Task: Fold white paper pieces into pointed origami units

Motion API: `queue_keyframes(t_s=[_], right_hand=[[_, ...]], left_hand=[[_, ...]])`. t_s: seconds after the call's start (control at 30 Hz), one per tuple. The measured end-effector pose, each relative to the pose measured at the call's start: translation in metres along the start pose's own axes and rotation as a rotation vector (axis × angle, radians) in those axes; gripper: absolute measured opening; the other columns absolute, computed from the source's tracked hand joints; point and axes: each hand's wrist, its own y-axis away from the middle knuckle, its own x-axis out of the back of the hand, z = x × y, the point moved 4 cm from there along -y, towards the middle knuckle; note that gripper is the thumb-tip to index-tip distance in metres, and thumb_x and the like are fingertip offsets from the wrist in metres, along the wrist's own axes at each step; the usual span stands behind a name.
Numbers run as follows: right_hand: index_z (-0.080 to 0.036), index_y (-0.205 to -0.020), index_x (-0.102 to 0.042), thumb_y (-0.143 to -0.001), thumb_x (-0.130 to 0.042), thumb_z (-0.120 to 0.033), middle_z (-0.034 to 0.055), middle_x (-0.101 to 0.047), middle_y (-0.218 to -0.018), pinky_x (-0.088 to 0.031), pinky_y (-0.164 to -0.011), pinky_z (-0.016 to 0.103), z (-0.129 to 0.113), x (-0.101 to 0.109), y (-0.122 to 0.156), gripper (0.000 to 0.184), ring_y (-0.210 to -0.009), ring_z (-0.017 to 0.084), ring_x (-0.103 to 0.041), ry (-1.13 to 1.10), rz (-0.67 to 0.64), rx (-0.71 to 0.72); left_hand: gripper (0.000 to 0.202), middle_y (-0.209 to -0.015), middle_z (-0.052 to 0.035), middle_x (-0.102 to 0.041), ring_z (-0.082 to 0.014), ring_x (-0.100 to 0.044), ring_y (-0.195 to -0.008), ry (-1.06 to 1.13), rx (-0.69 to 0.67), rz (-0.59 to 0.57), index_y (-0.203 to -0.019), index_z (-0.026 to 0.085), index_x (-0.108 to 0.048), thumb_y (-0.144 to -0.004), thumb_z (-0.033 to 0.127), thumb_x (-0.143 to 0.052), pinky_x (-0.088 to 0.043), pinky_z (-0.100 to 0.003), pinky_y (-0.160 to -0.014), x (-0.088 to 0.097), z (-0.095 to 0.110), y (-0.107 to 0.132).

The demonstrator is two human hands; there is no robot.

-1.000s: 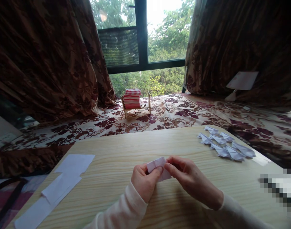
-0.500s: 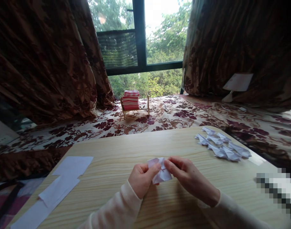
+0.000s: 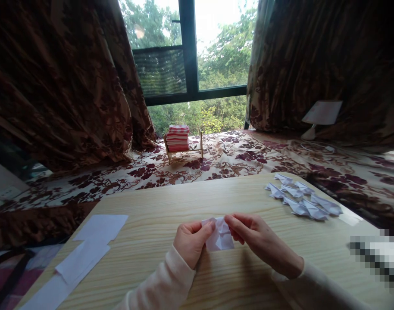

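A small piece of creased, folded white paper is held up over the table between both hands. My left hand pinches its left side, with the thumb lying on the face of the paper. At the upper right corner, my right hand grips the paper between thumb and fingers. Crease lines cross the paper's surface. The fingers behind it are partly hidden.
Several folded white paper pieces lie at the table's far right. Flat white sheets overlap along the left side of the wooden table. Beyond it, a small rack with folded striped cloths and a lamp stand on patterned fabric.
The folded paper now faces me flatter and squarer, with its lower part opened out. My right hand has shifted slightly right, still on the corner. The view has tilted a little.
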Motion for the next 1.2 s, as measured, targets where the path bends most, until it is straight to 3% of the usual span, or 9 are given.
queue_keyframes(t_s=[0.23,0.37,0.53,0.63,0.77,1.0,1.2], right_hand=[[-0.012,-0.068,-0.059,-0.076,-0.056,-0.051,-0.0029,-0.046,-0.057,-0.029,-0.049,0.022,0.005,0.001,-0.001,0.039,-0.053,0.009,-0.037,-0.061,-0.004,-0.041],[-0.013,-0.064,-0.057,-0.076,-0.055,-0.053,-0.0034,-0.045,-0.054,-0.029,-0.047,0.022,0.008,0.001,-0.002,0.041,-0.051,0.008,-0.036,-0.078,-0.014,-0.035],[-0.015,-0.063,-0.054,-0.080,-0.047,-0.057,-0.0011,-0.048,-0.058,-0.037,-0.050,0.023,0.006,0.000,-0.003,0.046,-0.054,0.010,-0.044,-0.108,-0.014,-0.015],[-0.014,-0.072,-0.058,-0.077,-0.053,-0.055,-0.0001,-0.054,-0.061,-0.039,-0.050,0.023,0.007,0.000,-0.003,0.042,-0.054,0.010,-0.047,-0.091,-0.017,-0.036],[-0.014,-0.070,-0.059,-0.077,-0.054,-0.052,-0.0016,-0.052,-0.057,-0.037,-0.048,0.022,0.009,0.006,-0.004,0.040,-0.051,0.009,-0.046,-0.071,0.046,-0.038],[-0.014,-0.064,-0.056,-0.076,-0.053,-0.055,-0.0024,-0.050,-0.054,-0.035,-0.046,0.022,0.006,0.009,-0.004,0.042,-0.049,0.008,-0.044,-0.115,0.062,-0.046],[-0.014,-0.074,-0.058,-0.070,-0.062,-0.052,-0.0014,-0.053,-0.061,-0.038,-0.048,0.022,0.001,0.004,-0.003,0.039,-0.054,0.010,-0.047,-0.174,0.011,-0.081]], left_hand=[[0.049,-0.055,-0.0049,-0.063,-0.0133,-0.052,-0.054,-0.025,-0.004,-0.027,-0.066,0.010,-0.072,-0.058,0.058,-0.069,-0.040,-0.026,-0.055,-0.003,0.002,0.001],[0.048,-0.055,-0.0049,-0.063,-0.0105,-0.049,-0.050,-0.074,0.002,-0.006,-0.067,0.009,-0.072,-0.050,0.053,-0.076,-0.036,-0.022,-0.050,-0.005,0.005,0.004],[0.047,-0.034,0.0028,-0.046,-0.0050,-0.035,-0.033,-0.096,-0.012,0.089,-0.060,0.009,-0.068,-0.053,0.055,-0.073,-0.020,-0.019,-0.036,-0.001,0.006,0.005],[0.046,-0.040,0.0013,-0.051,-0.0057,-0.039,-0.033,-0.070,0.000,0.074,-0.063,0.010,-0.068,-0.053,0.054,-0.074,-0.026,-0.019,-0.036,-0.003,0.007,0.005],[0.048,-0.041,0.0002,-0.051,-0.0076,-0.043,-0.034,-0.032,0.027,0.050,-0.059,0.010,-0.064,-0.056,0.058,-0.070,-0.033,-0.020,-0.035,-0.006,0.009,0.005],[0.040,-0.040,0.0038,-0.048,-0.0043,-0.038,-0.033,0.026,0.010,0.112,-0.055,0.011,-0.063,-0.047,0.048,-0.078,-0.032,-0.017,-0.033,0.002,0.008,-0.001],[0.044,-0.043,0.0023,-0.055,-0.0077,-0.048,-0.040,0.105,0.066,0.135,-0.069,0.012,-0.066,-0.045,0.046,-0.080,-0.044,-0.020,-0.042,-0.002,0.011,0.004]])
